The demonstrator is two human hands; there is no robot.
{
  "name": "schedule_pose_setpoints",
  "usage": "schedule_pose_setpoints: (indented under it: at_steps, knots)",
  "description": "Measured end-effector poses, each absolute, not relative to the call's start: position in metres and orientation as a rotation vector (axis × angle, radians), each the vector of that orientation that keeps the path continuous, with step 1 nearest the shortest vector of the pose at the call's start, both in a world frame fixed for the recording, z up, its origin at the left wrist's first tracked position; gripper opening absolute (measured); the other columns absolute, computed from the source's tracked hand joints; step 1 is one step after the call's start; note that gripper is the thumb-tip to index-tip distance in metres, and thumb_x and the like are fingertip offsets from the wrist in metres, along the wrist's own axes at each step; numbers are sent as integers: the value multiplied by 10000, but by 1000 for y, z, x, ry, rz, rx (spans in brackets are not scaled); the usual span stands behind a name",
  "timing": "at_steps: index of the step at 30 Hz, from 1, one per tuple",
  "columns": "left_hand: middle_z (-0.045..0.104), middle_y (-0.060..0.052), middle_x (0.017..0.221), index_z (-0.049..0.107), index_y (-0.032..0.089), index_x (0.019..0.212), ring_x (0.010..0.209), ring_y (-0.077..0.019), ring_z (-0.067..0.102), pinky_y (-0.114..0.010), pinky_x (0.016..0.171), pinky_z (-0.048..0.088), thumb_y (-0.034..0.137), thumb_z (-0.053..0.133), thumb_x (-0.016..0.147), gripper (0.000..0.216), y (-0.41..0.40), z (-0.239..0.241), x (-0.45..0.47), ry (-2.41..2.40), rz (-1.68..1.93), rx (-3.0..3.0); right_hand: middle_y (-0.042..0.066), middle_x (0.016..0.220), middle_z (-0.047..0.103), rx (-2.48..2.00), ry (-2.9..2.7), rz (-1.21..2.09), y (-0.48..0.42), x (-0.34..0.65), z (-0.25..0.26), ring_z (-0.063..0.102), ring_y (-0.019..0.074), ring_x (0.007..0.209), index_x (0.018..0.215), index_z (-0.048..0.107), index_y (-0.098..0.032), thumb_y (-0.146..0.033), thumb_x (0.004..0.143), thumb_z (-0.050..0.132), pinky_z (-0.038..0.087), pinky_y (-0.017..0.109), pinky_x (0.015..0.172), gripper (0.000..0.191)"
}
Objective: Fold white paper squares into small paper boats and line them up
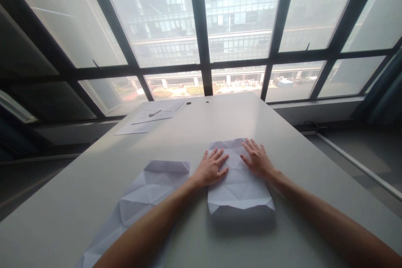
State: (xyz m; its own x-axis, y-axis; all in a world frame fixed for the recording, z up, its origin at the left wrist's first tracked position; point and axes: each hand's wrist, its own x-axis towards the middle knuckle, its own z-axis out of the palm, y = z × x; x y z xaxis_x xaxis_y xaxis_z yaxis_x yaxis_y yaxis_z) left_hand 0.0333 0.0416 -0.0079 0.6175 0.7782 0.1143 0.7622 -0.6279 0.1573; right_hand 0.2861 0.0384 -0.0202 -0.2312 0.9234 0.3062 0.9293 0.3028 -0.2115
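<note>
A sheet of white paper (pixel 240 188), creased in a pattern of triangles, lies on the white table in front of me. Its near end bends upward and its far edge is folded. My left hand (pixel 212 167) rests flat on the left side of this sheet, fingers spread. On its upper right part lies my right hand (pixel 256 158), also with fingers apart. Neither hand grips anything. A second creased paper (pixel 141 197) is on the left, partly hidden under my left forearm; its far edge is folded up.
Several flat paper sheets (pixel 135 127) lie at the table's far left, with a small white object (pixel 155 113) on them that I cannot identify. Two small round holes, one a dark grommet (pixel 188 103), sit near the far edge of the table (pixel 245 113). Large windows stand behind.
</note>
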Motion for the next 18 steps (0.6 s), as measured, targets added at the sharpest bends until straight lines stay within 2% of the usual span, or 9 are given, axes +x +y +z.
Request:
schedule_pose_setpoints:
  at_steps: [3,6,10,18]
  knots:
    - [277,-48,1609,368,318,1500,1490,-305,202,-572,1193,139,507,442,969,568,41,-7,33,1330,270,2723,112,1603,268,-1360,-2403,28,32,282,-11,206,261,1487,1506,376,-198,-386,996,421,196,501,1191,545]
    - [271,-54,1611,356,302,1507,1495,-294,189,-560,1199,137,477,457,968,577,41,-7,33,1335,264,2712,94,1601,277,-1184,-2563,164,28,279,-9,223,251,1484,1538,311,-241,-443,994,438,206,494,1193,594]
    - [261,-58,1614,337,292,1519,1496,-290,186,-561,1199,128,482,440,977,584,41,-6,34,1332,248,2715,116,1603,258,-1230,-2591,219,28,279,-14,217,271,1484,1529,337,-224,-511,1007,378,194,508,1194,596]
    - [276,-61,1608,368,293,1504,1491,-295,204,-559,1196,147,488,433,982,562,42,-7,33,1327,262,2718,103,1593,281,-1326,-2567,193,37,291,-17,240,257,1477,1507,385,-241,-501,1027,317,211,494,1189,550]
